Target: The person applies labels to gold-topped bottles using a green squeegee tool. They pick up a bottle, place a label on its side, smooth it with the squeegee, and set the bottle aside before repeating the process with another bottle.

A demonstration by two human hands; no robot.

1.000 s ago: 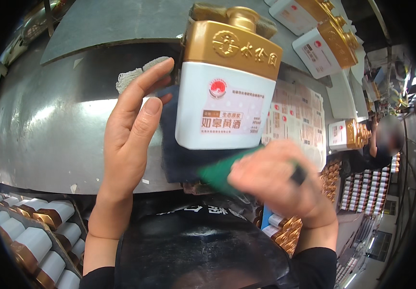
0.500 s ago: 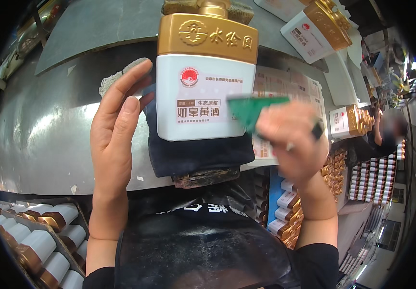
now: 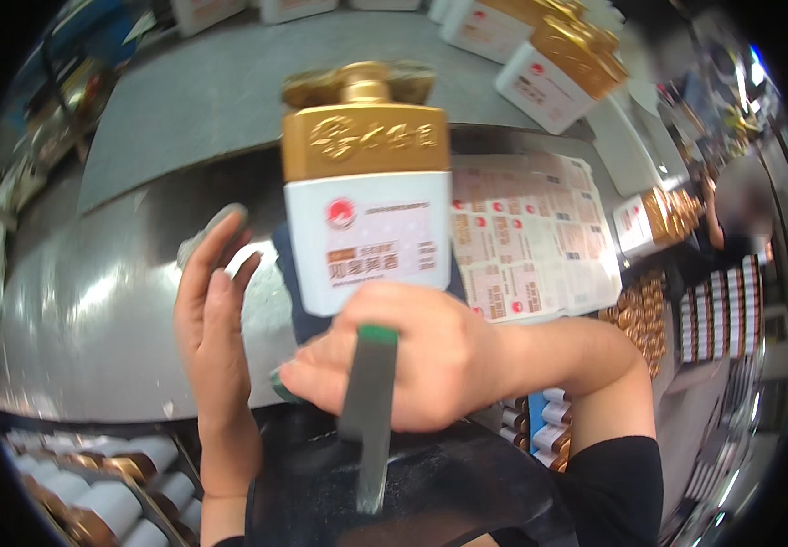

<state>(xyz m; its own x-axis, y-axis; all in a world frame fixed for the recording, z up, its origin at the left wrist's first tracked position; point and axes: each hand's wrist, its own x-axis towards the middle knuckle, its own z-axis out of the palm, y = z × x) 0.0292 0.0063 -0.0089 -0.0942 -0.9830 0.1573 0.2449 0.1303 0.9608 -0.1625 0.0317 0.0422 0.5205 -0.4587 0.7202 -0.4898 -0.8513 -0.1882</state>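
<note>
A flat-sided bottle, white below and gold at the shoulder and neck, rests tilted on a dark cloth pad, with a label on its front. My left hand stands open to the left of it, fingers apart and holding nothing. Just below the bottle's lower edge, my right hand is closed on a green scraper, of which only an edge shows by the fingers. From the same fist a flat grey blade-like strip with a green end points down; both are blurred.
A sheet of labels lies right of the bottle on the metal table. More white-and-gold bottles stand at the far right. Crated bottles are at lower left. Another person is at the right.
My right hand has moved left and down, off the label front to below the bottle, with the grey strip now showing. My left hand stays open, a little farther from the bottle.
</note>
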